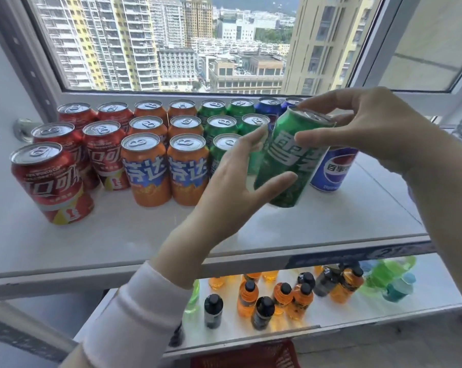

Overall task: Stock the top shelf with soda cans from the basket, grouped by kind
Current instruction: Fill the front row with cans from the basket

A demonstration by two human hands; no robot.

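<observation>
Bright, even daylight pours in through the window (171, 49) behind the top shelf (118, 243). The silver can tops (142, 143) glint, and the tilted green can (288, 160) carries a soft sheen. Faint shadows fall forward on the white shelf. Wide-angle distortion bows the frame edges toward the corners; the bottles (248, 298) below look smeared and soft.

Single head view, wide-angle, facing forward-down, close over top shelf (113, 243), window (171, 41) beyond, lower shelf (352, 313) beneath
</observation>
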